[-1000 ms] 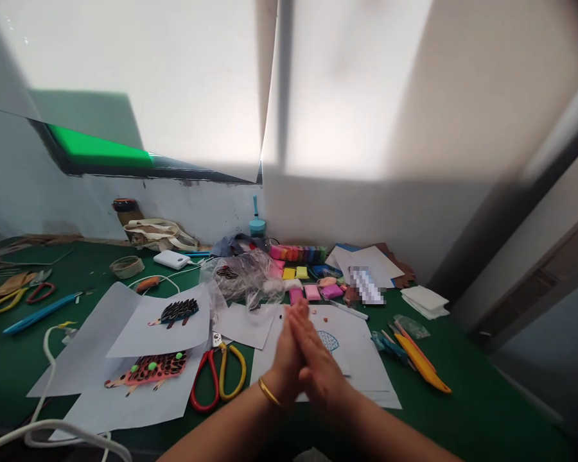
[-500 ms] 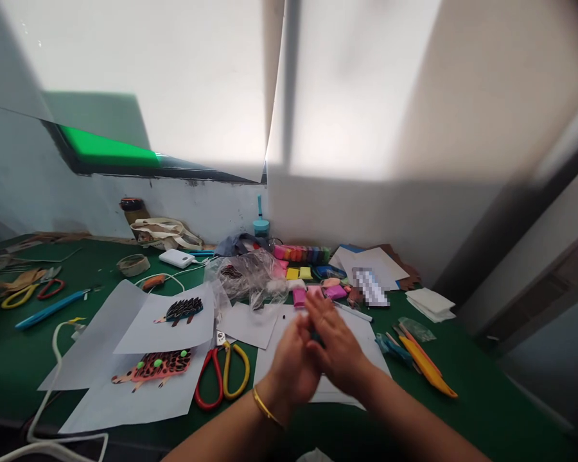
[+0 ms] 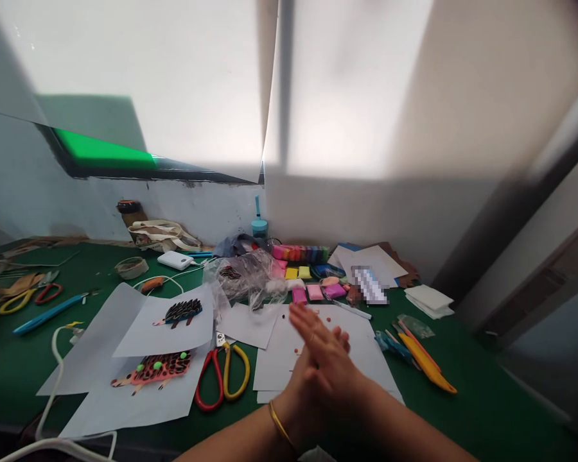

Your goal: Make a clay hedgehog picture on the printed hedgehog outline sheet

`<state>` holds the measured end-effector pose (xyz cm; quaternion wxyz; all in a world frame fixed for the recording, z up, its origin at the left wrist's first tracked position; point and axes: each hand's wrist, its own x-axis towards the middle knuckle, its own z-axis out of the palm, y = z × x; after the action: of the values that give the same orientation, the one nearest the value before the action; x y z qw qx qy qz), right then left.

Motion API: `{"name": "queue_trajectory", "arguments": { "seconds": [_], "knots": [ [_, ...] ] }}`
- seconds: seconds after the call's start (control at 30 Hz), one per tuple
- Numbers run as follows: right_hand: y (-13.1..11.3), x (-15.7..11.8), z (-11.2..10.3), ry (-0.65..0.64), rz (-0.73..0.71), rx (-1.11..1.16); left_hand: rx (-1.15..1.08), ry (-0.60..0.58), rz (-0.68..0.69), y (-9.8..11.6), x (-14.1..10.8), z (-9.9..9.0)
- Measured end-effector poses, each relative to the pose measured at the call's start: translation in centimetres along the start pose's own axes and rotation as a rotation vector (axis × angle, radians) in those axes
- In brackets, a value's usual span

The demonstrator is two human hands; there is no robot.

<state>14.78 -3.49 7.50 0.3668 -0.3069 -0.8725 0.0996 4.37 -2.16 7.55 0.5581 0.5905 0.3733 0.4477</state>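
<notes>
My right hand [image 3: 336, 362] lies with its fingers straight across my left hand [image 3: 304, 384], palm against palm. Whatever is between the palms, if anything, is hidden. Both hands are over white paper sheets [image 3: 370, 359] that carry small orange-pink bits [image 3: 328, 319] and a dark speck [image 3: 283, 316]. Beyond the hands lie packets of coloured clay [image 3: 315, 292] in pink, magenta and yellow. Left of the hands, paper holds a black-and-blue spiny animal figure [image 3: 183, 311] and a pink one [image 3: 166, 367] with black spines and green balls.
Scissors [image 3: 224, 375] with one red and one yellow handle lie left of my forearms. On the right are a yellow pointed tool [image 3: 426, 362] and folded white tissues [image 3: 429, 300]. A crumpled plastic bag [image 3: 245, 276] and a white power bank [image 3: 176, 259] sit farther back.
My joined hands have shifted slightly down and right, and the right hand now lies more across the left. Small orange-pink bits on the paper have come into view.
</notes>
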Motion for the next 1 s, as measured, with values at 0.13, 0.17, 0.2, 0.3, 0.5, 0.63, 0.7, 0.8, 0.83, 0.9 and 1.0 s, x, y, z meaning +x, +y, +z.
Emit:
{"name": "queue_trajectory", "arguments": {
  "seconds": [0.13,0.17,0.2,0.3,0.5,0.63,0.7,0.8,0.83,0.9,1.0],
  "knots": [
    [-0.2,0.0,-0.2,0.035,0.114,-0.070,-0.434,-0.213,-0.148,-0.6,0.1,-0.2],
    [-0.4,-0.1,-0.1,-0.025,0.060,-0.055,-0.532,-0.166,-0.154,-0.6,0.3,-0.3],
    [-0.6,-0.2,-0.1,-0.062,0.019,-0.015,-0.566,-0.132,-0.157,-0.8,0.4,-0.4],
    [-0.9,-0.1,0.3,0.019,0.119,0.121,-0.472,-0.078,-0.185,-1.3,0.4,0.1],
    [-0.2,-0.6,1.5,0.028,0.056,-0.073,-0.495,-0.091,-0.198,-1.3,0.1,-0.4],
    [0.0,-0.6,1.5,-0.051,-0.019,-0.049,-0.436,-0.069,-0.175,-0.6,-0.6,-0.1],
    [1.0,-0.4,0.9,0.054,0.030,-0.112,-0.531,-0.142,-0.238,-0.5,-1.3,0.4],
    [3.3,-0.8,-0.2,0.148,0.197,-0.228,-0.732,-0.249,-0.384,-0.3,-2.0,0.4],
    [4.0,-1.2,-0.6,0.165,0.253,-0.240,-0.774,-0.253,-0.423,-0.3,-2.1,0.2],
    [4.8,-2.2,-1.1,0.198,0.340,-0.191,-0.780,-0.233,-0.472,-0.4,-2.2,-0.6],
    [4.9,-3.6,-1.4,0.277,0.449,-0.004,-0.776,-0.180,-0.490,-0.7,-2.1,-1.6]
  ]
}}
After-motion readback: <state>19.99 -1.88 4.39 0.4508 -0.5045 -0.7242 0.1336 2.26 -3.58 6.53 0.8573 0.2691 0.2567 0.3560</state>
